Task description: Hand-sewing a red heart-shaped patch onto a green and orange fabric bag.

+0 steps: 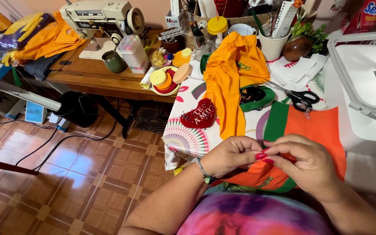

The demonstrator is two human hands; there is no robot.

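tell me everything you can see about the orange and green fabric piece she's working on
The orange fabric piece looks like thin woven cloth with a broad green band along its left edge and green trim at the bottom. It lies flat on the patterned tablecloth, its near end bunched up and draping over the table edge toward the person. The left hand and right hand pinch it together at the near edge. Black-handled scissors lie just beyond it.

Left hand and right hand together, fingertips pinched in a close grip, forearms angled inward.
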